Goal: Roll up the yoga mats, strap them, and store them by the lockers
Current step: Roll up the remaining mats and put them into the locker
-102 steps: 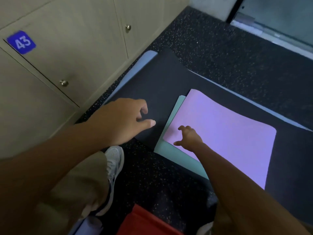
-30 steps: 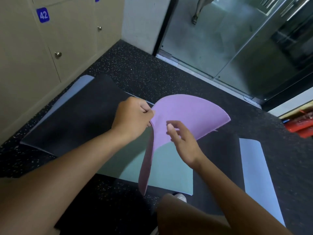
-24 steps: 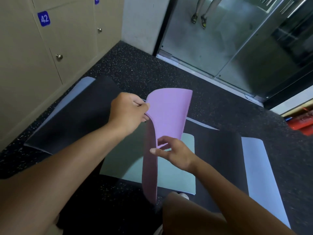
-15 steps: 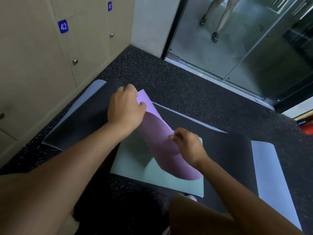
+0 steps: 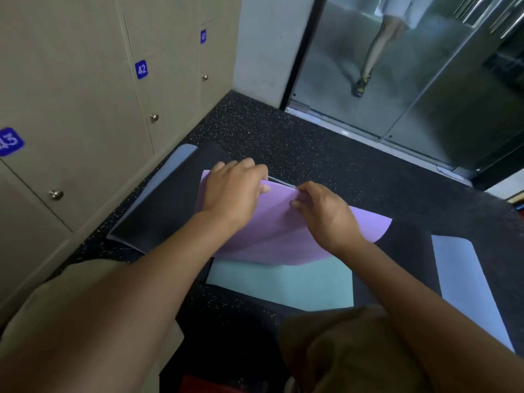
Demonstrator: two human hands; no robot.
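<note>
Thin lilac foam yoga mat (image 5: 286, 231) folded back over itself, lying on pale teal mat (image 5: 283, 285), itself on wide black mat (image 5: 170, 205) spread across speckled dark rubber floor (image 5: 312, 154) beside beige numbered lockers (image 5: 85, 109). Left hand (image 5: 232, 191) curled over the lilac mat's far edge, grip closed on it; right hand (image 5: 326, 211) just beside, fingers bent onto the same fold, apparently pinching it. Risk ahead: crooked, loose roll if both hands start unevenly; teal mat dragged along underneath. Lockers shut, contents hidden.
</note>
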